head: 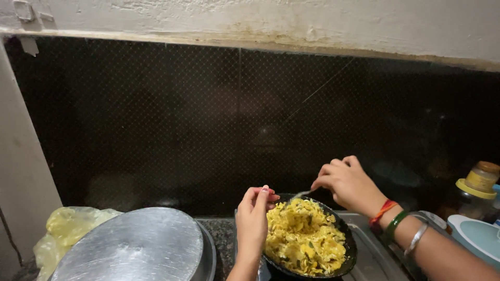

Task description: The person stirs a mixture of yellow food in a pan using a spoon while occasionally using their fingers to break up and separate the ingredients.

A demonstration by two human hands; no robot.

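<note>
- The left hand (253,218) rises from the bottom edge, its forearm cut off there. Its fingers curl at the near-left rim of the dark pan (348,248); whether they pinch the rim or a handle hidden behind the palm cannot be told.
- The pan sits low in the middle, its nearest rim cropped by the bottom edge. It is heaped with yellow scrambled food (304,237) flecked with green bits.
- The right hand (346,183) reaches in from the right, fingers closed around the handle of a metal spoon (301,194). Most of the handle is buried in the grip; the bowl of the spoon touches the far edge of the food and is blurred.
- The right wrist carries a red thread, a green bangle (394,225) and a silver bangle; the arm is cut by the lower right corner.
- A round steel lid (135,247) covers a pot at lower left, partly out of view, with a yellowish plastic bag (65,229) just beside it.
- At the right edge stand a jar with a yellow lid (476,188) and a pale blue container (476,237), both cropped.
- Behind everything the black backsplash (208,119) is dim, with only faint reflections.
</note>
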